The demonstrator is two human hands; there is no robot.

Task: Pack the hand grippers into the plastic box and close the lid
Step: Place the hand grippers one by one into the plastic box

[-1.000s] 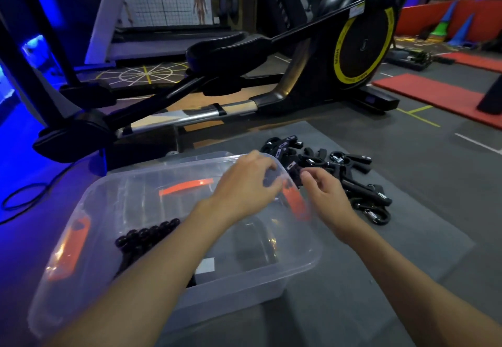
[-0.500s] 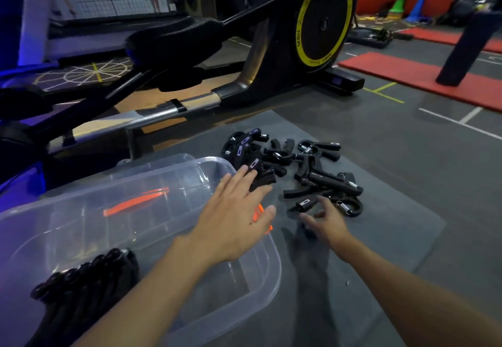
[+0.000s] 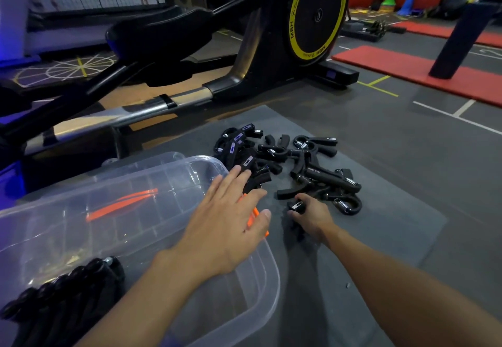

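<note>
Many hand grippers (image 3: 298,162) loose on the mat (image 3: 394,224), some already boxed

A heap of black hand grippers is seen on a grey mat on the floor, just beyond the right end of a clear plastic box (image 3: 273,278). The box is open at the top, and a row of packed grippers (image 3: 62,295) is laid inside it at its near left corner. The left hand (image 3: 225,232) is held flat above the box's right end, with fingers straight and spread and nothing gripped. Its fingertips reach towards the nearest piece of the heap, though contact cannot be made out. An orange latch (image 3: 255,217) on that end of the box is partly covered by this hand. A second orange latch (image 3: 122,205) is seen through the clear walls at the far side. The right hand (image 3: 315,217) is lowered to the mat at the heap's near edge, its fingers curled round a single gripper (image 3: 296,206), whose small label shows beside the thumb. Behind the mat an elliptical trainer (image 3: 315,12) with a yellow-ringed flywheel is stood, and red mats (image 3: 407,72) are laid on the floor further right.
</note>
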